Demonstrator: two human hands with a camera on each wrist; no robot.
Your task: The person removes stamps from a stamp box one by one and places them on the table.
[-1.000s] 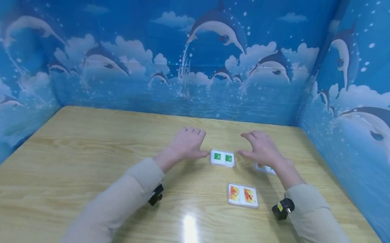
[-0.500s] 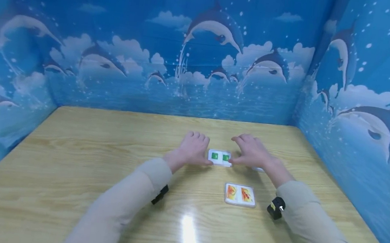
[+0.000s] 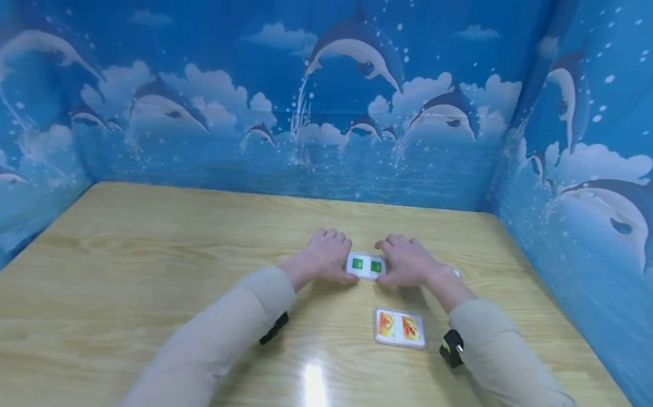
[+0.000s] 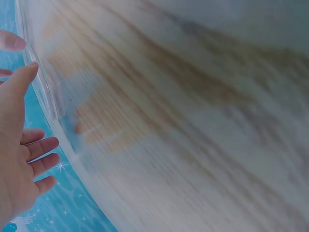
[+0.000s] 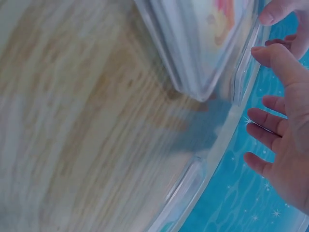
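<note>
Beyond the orange-pictured card (image 3: 399,329) on the bench (image 3: 172,280) lies the green-pictured card (image 3: 366,268), its long axis running from the left hand (image 3: 327,254) to the right hand (image 3: 407,262). Each hand is equally near, at one short end, fingers parted wide from thumb; contact is unclear.

Far card (image 3: 366,266) shows white with two green squares side by side. Near card (image 3: 399,329) is white, bearing two pictures in orange, yellow and red. Table (image 3: 172,280) is light yellow-brown, wood-grained in darker streaks, with white glare (image 3: 318,404) at the near side. Backdrop (image 3: 216,161) is blue, deeper toward the top, patterned with blue-and-white dolphins (image 3: 353,49) and white clouds (image 3: 215,93). Both sleeves (image 3: 204,344) read plain beige.
</note>
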